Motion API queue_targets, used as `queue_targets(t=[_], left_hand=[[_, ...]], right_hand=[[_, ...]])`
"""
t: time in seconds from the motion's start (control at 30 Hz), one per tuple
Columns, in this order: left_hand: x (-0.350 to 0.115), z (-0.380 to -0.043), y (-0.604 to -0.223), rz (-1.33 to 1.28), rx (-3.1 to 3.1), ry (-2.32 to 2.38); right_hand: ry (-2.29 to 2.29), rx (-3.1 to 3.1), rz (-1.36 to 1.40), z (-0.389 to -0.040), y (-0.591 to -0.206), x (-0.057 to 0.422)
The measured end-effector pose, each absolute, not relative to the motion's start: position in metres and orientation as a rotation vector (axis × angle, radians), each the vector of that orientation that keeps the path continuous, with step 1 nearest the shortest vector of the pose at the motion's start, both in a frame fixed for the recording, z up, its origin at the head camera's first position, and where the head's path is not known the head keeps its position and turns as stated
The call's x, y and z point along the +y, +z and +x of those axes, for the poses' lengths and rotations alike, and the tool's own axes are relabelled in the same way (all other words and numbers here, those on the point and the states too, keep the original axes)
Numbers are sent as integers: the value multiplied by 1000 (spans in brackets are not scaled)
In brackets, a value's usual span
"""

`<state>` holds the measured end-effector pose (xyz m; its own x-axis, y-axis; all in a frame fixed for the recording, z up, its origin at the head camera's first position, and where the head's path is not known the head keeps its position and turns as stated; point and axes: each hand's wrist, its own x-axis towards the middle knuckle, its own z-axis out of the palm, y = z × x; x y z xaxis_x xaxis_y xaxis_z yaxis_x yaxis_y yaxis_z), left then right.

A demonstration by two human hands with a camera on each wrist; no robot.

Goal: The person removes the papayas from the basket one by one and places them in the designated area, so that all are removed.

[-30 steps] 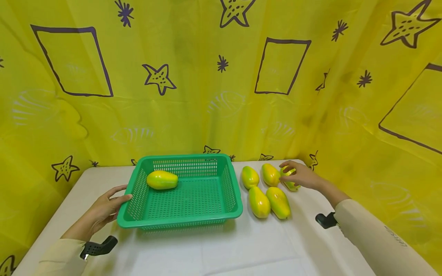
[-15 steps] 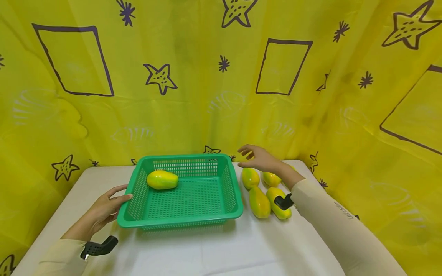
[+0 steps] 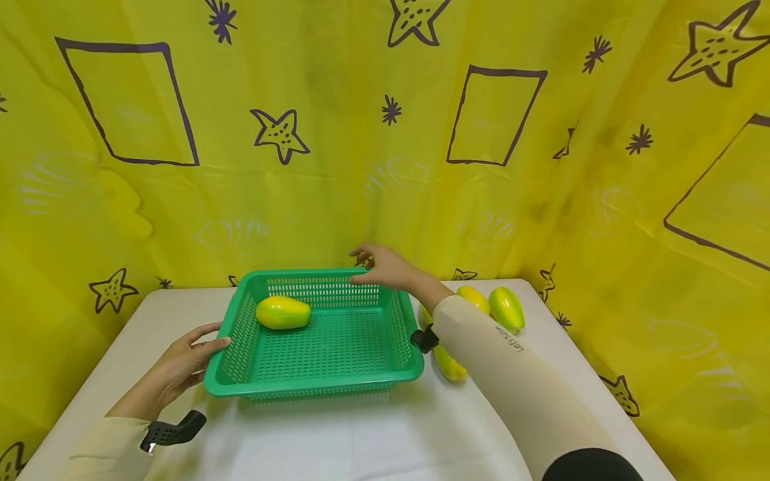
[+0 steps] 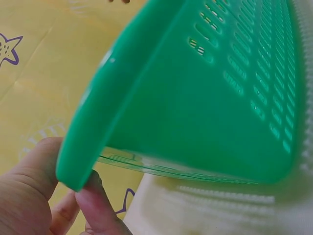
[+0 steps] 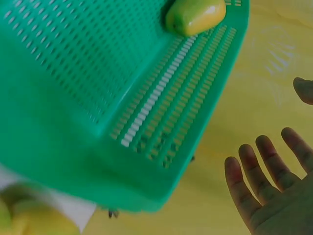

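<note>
A green plastic basket (image 3: 313, 387) stands on the table, with one yellow-green papaya (image 3: 283, 312) lying at its back left. My left hand (image 3: 174, 367) holds the basket's left rim, thumb over the edge and fingers beneath; the left wrist view shows the rim (image 4: 93, 117) pinched between them. Over the basket's back right corner is my right hand (image 3: 388, 268), holding nothing. Its fingers (image 5: 274, 166) are spread and fairly straight in the right wrist view, beside the back wall. Several more papayas (image 3: 506, 309) lie right of the basket, some partly hidden behind the right forearm.
A white cloth (image 3: 289, 441) covers the table. Yellow curtain (image 3: 337, 200) with drawn stars and frames hangs close behind the table and along its right side. Black wrist straps (image 3: 174, 431) sit on both sleeves.
My right hand has moved left from the far-right papaya, across the others, to the basket's back right corner. That papaya still lies on the table. The left hand and basket have stayed put.
</note>
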<state>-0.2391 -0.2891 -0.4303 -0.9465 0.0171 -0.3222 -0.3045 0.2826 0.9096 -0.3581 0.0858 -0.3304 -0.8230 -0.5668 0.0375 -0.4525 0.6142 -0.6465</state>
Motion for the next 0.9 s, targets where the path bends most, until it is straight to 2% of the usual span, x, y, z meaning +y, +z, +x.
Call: queue_targets(t=[0.53, 0.9], left_hand=[[-281, -245, -435, -249, 2283, 1698], [-292, -241, -429, -246, 2233, 1734]], right_hand=[[-815, 2714, -827, -363, -372, 14], [-668, 2727, -885, -365, -396, -38]])
